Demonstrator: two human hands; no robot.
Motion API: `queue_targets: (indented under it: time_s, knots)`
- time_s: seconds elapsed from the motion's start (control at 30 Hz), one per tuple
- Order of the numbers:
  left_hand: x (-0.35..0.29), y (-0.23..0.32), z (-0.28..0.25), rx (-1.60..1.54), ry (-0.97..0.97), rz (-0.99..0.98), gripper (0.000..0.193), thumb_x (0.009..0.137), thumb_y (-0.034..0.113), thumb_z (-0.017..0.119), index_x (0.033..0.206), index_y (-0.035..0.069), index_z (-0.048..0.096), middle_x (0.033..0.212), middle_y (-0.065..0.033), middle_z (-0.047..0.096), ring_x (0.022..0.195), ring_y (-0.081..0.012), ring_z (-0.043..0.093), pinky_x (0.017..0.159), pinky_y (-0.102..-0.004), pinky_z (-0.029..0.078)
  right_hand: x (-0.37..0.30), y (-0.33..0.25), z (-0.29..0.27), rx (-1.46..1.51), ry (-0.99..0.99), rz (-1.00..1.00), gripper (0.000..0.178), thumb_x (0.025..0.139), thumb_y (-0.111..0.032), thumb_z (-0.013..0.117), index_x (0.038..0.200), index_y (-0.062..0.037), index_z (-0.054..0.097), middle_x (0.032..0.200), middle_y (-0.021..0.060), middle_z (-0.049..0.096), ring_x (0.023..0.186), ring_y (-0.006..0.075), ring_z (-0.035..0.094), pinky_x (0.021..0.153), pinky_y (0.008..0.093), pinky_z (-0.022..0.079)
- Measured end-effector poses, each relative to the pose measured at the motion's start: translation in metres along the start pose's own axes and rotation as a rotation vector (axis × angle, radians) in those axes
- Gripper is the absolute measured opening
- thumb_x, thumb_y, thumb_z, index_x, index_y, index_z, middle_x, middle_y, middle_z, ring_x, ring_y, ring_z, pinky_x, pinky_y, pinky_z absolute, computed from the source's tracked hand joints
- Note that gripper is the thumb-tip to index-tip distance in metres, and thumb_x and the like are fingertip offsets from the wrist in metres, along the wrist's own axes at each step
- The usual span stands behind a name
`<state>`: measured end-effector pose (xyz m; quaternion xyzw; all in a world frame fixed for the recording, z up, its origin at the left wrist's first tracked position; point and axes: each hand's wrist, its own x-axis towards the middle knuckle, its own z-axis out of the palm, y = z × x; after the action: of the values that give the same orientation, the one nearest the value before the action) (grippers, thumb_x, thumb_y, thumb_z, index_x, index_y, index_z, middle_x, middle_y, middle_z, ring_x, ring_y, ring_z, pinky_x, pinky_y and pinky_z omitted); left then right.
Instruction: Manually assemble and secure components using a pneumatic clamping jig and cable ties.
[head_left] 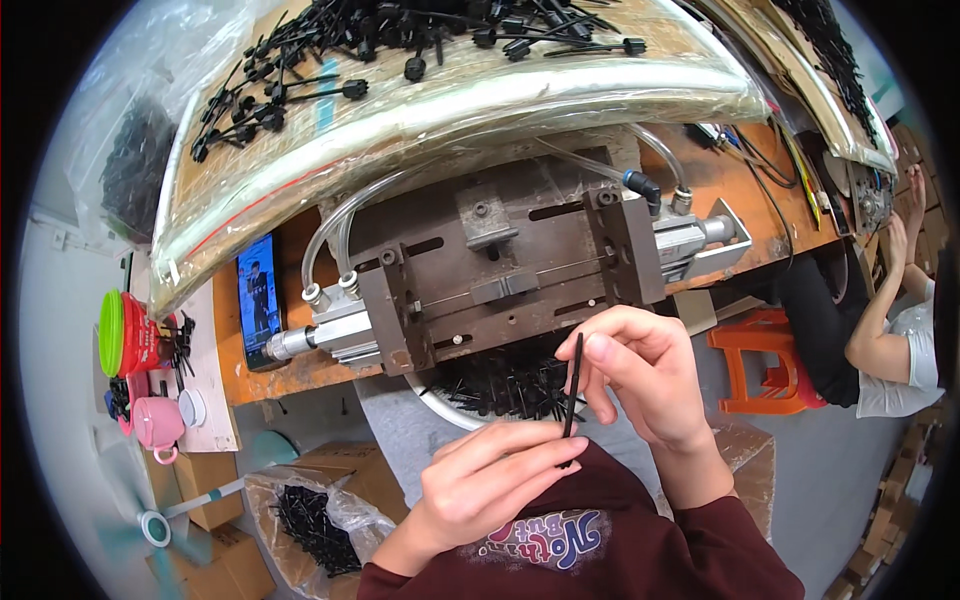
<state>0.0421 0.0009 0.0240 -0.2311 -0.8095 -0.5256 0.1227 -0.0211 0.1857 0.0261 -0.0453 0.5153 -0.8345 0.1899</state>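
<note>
A thin black plastic rod (573,400) stands nearly upright in front of my chest. My left hand (490,485) has closed fingers around its lower end. Around the upper end curl the thumb and forefinger of my right hand (645,370), while its other fingers bend loosely. Just beyond the hands is a dark metal fixture (490,325) with a small grey block (505,288) at its middle. Below the fixture, partly hidden by my hands, a white-rimmed container (437,402) holds many black parts.
Silver air cylinders (345,335) with clear hoses flank the fixture. Black stemmed parts (415,68) cover a plastic-wrapped board above. A phone (260,300) leans at left, near a pink mug (158,422). A fan (155,528) stands lower left. Another person (885,345) sits at right beside an orange stool (755,365).
</note>
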Motion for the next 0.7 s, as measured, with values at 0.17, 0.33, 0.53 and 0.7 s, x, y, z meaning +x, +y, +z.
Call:
queue_targets:
  time_s: [0.17,0.33,0.53,0.7]
  knots:
    - [0.003,0.003,-0.005,0.015,-0.06,0.067,0.032,0.068,0.004,0.082,0.1,0.006,0.077,0.092,-0.0077,0.068,0.075,-0.021,0.068,0.063,-0.03,0.056,-0.003,-0.003,0.0,-0.048,-0.023,-0.008,0.013,0.096,-0.006,0.063,0.099,0.0047,0.069,0.078,0.0089,0.069,0.051,0.0059,0.055,0.046,0.0194,0.042]
    - [-0.005,0.005,-0.005,0.037,-0.076,0.114,0.034,0.063,0.012,0.086,0.097,0.012,0.079,0.093,-0.0033,0.068,0.077,-0.0187,0.066,0.066,-0.0296,0.054,-0.002,-0.003,-0.004,-0.064,0.145,-0.167,0.018,0.098,-0.009,0.059,0.095,0.0065,0.068,0.075,0.0136,0.07,0.048,0.0095,0.058,0.045,0.0209,0.045]
    - [-0.003,0.007,-0.006,0.134,-0.046,0.138,0.034,0.067,0.01,0.084,0.1,0.009,0.078,0.12,-0.0128,0.067,0.095,-0.0242,0.068,0.081,-0.0323,0.058,-0.007,-0.005,-0.002,0.019,0.016,-0.064,0.019,0.1,-0.011,0.057,0.104,0.0058,0.066,0.082,0.0155,0.072,0.055,0.0127,0.066,0.048,0.0223,0.049]
    - [-0.001,0.004,0.0,0.165,-0.049,0.195,0.033,0.062,0.009,0.085,0.094,0.002,0.076,0.111,-0.0158,0.071,0.088,-0.0267,0.07,0.077,-0.0337,0.058,-0.007,-0.006,0.002,0.087,-0.053,0.004,0.02,0.101,-0.014,0.057,0.102,0.0054,0.064,0.083,0.0144,0.071,0.056,0.0114,0.066,0.049,0.0214,0.051]
